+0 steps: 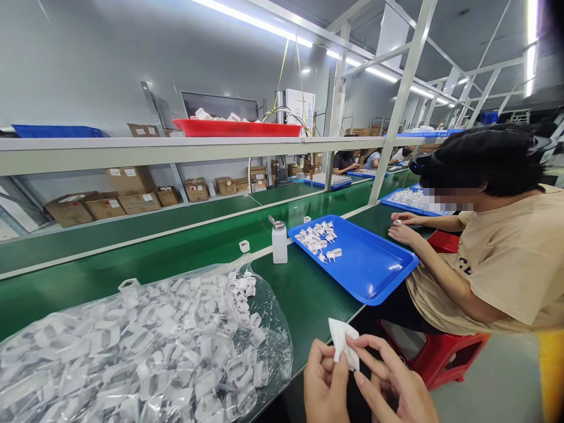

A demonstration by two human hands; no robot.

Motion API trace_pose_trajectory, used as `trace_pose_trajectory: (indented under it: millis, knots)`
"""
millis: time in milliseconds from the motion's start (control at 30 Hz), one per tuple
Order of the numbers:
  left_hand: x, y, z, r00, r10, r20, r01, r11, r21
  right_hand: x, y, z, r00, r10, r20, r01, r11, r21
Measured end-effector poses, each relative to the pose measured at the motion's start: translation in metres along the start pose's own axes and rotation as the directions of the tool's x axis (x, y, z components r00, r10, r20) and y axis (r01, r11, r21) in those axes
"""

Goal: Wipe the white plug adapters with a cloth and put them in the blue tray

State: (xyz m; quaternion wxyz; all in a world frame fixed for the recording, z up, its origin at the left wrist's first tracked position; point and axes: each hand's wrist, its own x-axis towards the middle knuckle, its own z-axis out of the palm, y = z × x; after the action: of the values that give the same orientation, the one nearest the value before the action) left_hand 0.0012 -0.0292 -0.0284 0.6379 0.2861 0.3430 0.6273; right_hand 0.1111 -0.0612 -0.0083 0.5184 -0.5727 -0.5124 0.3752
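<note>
In front of me, at the bench's edge, a small folded white cloth (337,336) is between my hands. My left hand (326,385) pinches it from below with thumb and fingers. My right hand (393,382) has its fingertips on the cloth's right side, with the thumb just below. Whether a small part lies inside the folds is hidden. To the left, a clear plastic bag (277,329) spreads over the bench, full of white plastic housings (145,352). Beyond my hands is a blue tray (368,258) with several white plug pieces (315,236) at its far left end.
A white pump bottle (279,244) with its lid up stands between bag and tray. One loose housing (244,246) sits on the green belt (194,252). A co-worker (493,247) sits at the right on a red stool (453,358). Overhead, a shelf (211,150) bears a red tray (238,128).
</note>
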Motion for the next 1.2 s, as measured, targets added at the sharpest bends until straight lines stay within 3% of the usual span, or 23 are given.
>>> trace_pose_trajectory:
  millis: [33, 100, 167, 233, 300, 367, 467, 533, 567, 600, 633, 667, 767, 867, 1000, 1200]
  knots:
    - [0.002, 0.002, 0.000, 0.996, -0.086, -0.013, 0.084, 0.992, -0.097, 0.003, 0.002, -0.005, 1.000, 0.015, -0.021, -0.014, 0.998, 0.066]
    - [0.005, 0.007, 0.000, 0.971, -0.239, -0.025, 0.225, 0.940, -0.256, 0.011, 0.006, -0.014, 0.983, 0.048, -0.178, -0.009, 0.976, 0.216]
    - [0.007, 0.011, 0.000, 0.953, -0.301, -0.027, 0.277, 0.907, -0.318, 0.019, 0.010, -0.018, 0.942, 0.077, -0.328, 0.020, 0.959, 0.283]
    - [0.006, 0.011, 0.002, 0.958, -0.285, -0.021, 0.263, 0.910, -0.322, 0.024, 0.013, -0.014, 0.953, 0.110, -0.283, -0.029, 0.961, 0.273]
    - [0.004, 0.007, 0.001, 0.971, -0.240, 0.006, 0.230, 0.926, -0.300, 0.025, 0.015, -0.006, 0.983, 0.155, -0.102, -0.120, 0.950, 0.288]
    - [0.000, 0.003, -0.001, 0.976, -0.216, 0.033, 0.217, 0.939, -0.267, 0.024, 0.016, 0.005, 0.976, 0.218, 0.017, -0.209, 0.903, 0.375]
    - [0.000, 0.007, -0.012, 0.981, -0.191, 0.043, 0.195, 0.970, -0.143, 0.029, 0.016, 0.016, 0.946, 0.318, -0.058, -0.238, 0.807, 0.540]
    - [0.007, 0.026, -0.021, 0.998, -0.068, 0.005, 0.067, 0.989, 0.132, 0.041, 0.017, 0.020, 0.950, 0.295, -0.101, -0.189, 0.802, 0.567]
    - [0.012, 0.040, -0.025, 1.000, 0.029, -0.001, -0.026, 0.927, 0.373, 0.050, 0.018, 0.023, 0.962, 0.259, -0.089, -0.168, 0.815, 0.555]
    - [0.019, 0.056, -0.028, 0.991, 0.133, 0.016, -0.113, 0.770, 0.627, 0.061, 0.020, 0.027, 0.974, 0.217, -0.064, -0.151, 0.835, 0.529]
    - [0.027, 0.074, -0.031, 0.978, 0.196, 0.068, -0.152, 0.455, 0.877, 0.074, 0.023, 0.032, 0.981, 0.189, -0.031, -0.149, 0.852, 0.501]
    - [0.035, 0.091, -0.033, 0.973, 0.200, 0.112, -0.128, 0.068, 0.989, 0.087, 0.026, 0.037, 0.984, 0.176, -0.003, -0.153, 0.863, 0.481]
    - [0.057, 0.131, -0.038, 0.987, 0.151, 0.062, -0.029, -0.214, 0.976, 0.126, 0.040, 0.059, 0.988, 0.150, 0.041, -0.153, 0.899, 0.411]
    - [0.063, 0.145, -0.043, 0.997, 0.073, -0.003, 0.027, -0.326, 0.945, 0.152, 0.055, 0.077, 0.991, 0.116, 0.065, -0.132, 0.922, 0.364]
    - [0.055, 0.144, -0.053, 1.000, 0.002, -0.028, 0.026, -0.428, 0.904, 0.158, 0.069, 0.081, 0.994, 0.063, 0.090, -0.094, 0.918, 0.386]
    - [0.057, 0.139, -0.060, 0.999, -0.022, -0.047, 0.032, -0.456, 0.890, 0.146, 0.073, 0.068, 0.995, 0.021, 0.098, -0.063, 0.893, 0.445]
